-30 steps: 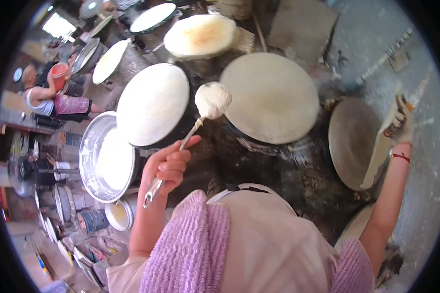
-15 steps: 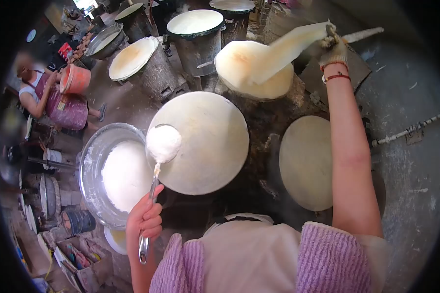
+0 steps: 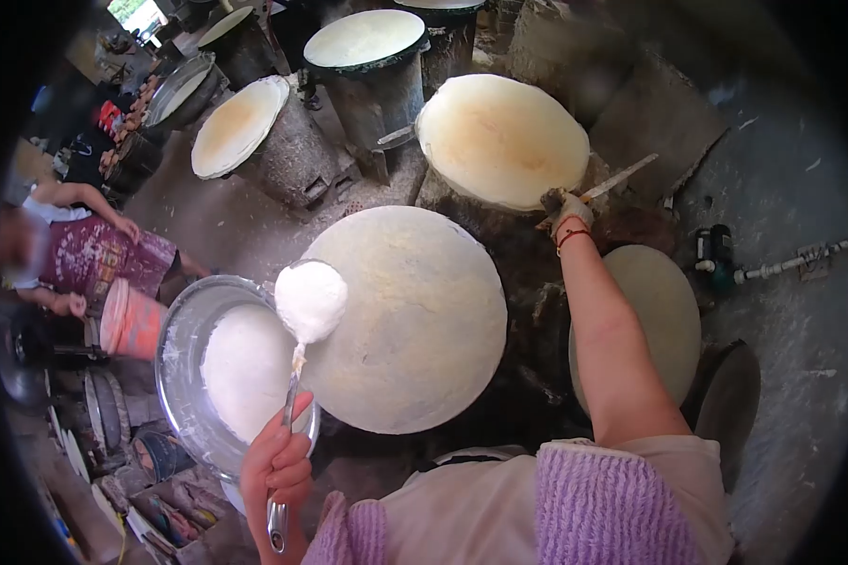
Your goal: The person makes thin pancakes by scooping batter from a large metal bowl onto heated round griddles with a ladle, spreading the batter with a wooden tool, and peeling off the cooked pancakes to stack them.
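My left hand (image 3: 275,461) is closed round the handle of a metal ladle (image 3: 295,373). Thick white batter heaps in the ladle's bowl, above the left edge of a round pale griddle (image 3: 405,320). Just left of it sits a metal basin (image 3: 171,377) of white batter (image 3: 245,372). My right hand (image 3: 567,209), in a dirty work glove, is closed on a thin flat scraper (image 3: 622,177) that points up and right. Its fingertips are at the near right edge of a stack of round thin pancakes (image 3: 504,141); whether they still pinch the top sheet I cannot tell.
Another round griddle (image 3: 645,320) lies under my right forearm. Further pancake stacks (image 3: 240,127) and a pale-topped drum (image 3: 367,40) stand beyond. At left, a person in a stained apron (image 3: 113,247) is beside an orange bucket (image 3: 132,320). A pump with a pipe (image 3: 773,271) stands at right.
My right hand has come down and nearer, and the pancake sheet hanging from it now lies flat on the stack. The ladle stays over the griddle's left edge. The other person's bucket is lower.
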{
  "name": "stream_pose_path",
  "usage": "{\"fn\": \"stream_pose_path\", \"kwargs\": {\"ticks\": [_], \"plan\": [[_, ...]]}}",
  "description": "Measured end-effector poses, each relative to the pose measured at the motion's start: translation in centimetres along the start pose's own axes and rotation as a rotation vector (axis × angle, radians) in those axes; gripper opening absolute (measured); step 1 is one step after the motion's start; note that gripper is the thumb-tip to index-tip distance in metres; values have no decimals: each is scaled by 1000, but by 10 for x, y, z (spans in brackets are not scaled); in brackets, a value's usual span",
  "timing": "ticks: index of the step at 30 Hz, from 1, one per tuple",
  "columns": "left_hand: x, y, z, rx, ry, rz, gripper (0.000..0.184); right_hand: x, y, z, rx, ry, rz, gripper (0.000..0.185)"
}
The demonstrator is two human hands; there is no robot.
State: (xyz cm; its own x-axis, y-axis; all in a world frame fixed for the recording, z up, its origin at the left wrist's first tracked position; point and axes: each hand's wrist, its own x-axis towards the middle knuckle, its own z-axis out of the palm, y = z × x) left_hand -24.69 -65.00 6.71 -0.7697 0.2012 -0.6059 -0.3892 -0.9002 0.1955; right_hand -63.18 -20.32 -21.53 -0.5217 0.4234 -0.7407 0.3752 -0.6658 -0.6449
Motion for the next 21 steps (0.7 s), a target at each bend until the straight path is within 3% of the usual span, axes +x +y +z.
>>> {"fn": "stream_pose_path", "kwargs": {"ticks": [2,4,5,6,7,10,11,13,15,19,21], "plan": [[8,1,4,17,-3,-25,52,16,-1,-10,-15,24,-14,17],[19,-2,7,121,-84,-107,51,57,1,-22,-124,-138,-202,19],[26,-4,10,152,-100,-132,50,-89,-17,-17,-80,-82,-306,18],[31,-10,13,181,-110,-155,50,-106,-19,-34,-99,-210,-404,16],[35,-17,23,222,-91,-174,49,-122,-23,-51,6,-347,-246,16],[52,-43,45,283,-106,-243,46,-199,-49,-137,-434,-466,-221,14],[57,-55,53,289,-133,-293,45,-240,-52,-172,-538,-528,-433,31],[62,-89,75,317,-160,-328,44,-297,-50,-246,-616,-495,-624,54],[64,-134,99,354,-225,-373,44,-342,-44,-329,-494,-506,-623,65],[59,-248,133,332,-641,-513,49,-376,-25,-500,-349,-274,-450,50],[45,-320,150,803,-753,-332,50,-384,-6,-570,-226,-107,-496,47]]}}
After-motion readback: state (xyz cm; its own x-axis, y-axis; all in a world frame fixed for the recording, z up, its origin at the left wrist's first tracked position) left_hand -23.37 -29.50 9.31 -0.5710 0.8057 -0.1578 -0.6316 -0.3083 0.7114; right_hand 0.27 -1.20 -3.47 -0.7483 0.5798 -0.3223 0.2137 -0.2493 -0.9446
